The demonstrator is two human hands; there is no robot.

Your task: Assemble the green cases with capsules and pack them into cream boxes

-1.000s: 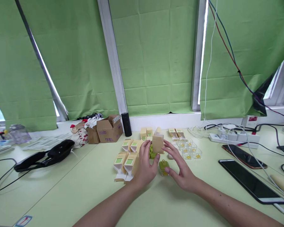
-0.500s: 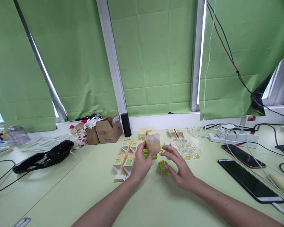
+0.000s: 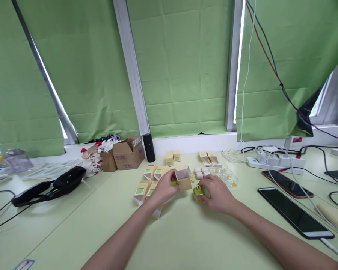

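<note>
My left hand [image 3: 165,188] is closed at the left side of a small open cardboard box [image 3: 184,183] with a pale inside, which tilts toward me. A bit of a green thing [image 3: 174,183] shows between its thumb and fingers. My right hand [image 3: 217,192] grips a small clear jar with a green lid and a loop on top [image 3: 198,192], just above or on the table; I cannot tell which. Left of my left hand stand several open boxes with green labels [image 3: 140,190]. Behind my right hand lie small pale pink pieces [image 3: 199,174] and clear cups with yellow centres [image 3: 232,182].
More small boxes stand farther back [image 3: 173,157], [image 3: 208,159]. At the right lie two phones [image 3: 295,213], [image 3: 286,183] and a white power strip [image 3: 276,164] with cables. A brown carton [image 3: 129,153], a black cylinder [image 3: 148,147] and a black strap [image 3: 52,187] are at the left.
The box in my left hand has lowered toward the table. My right hand has closed round the green-lidded jar, which has shifted slightly right and up in the view.
</note>
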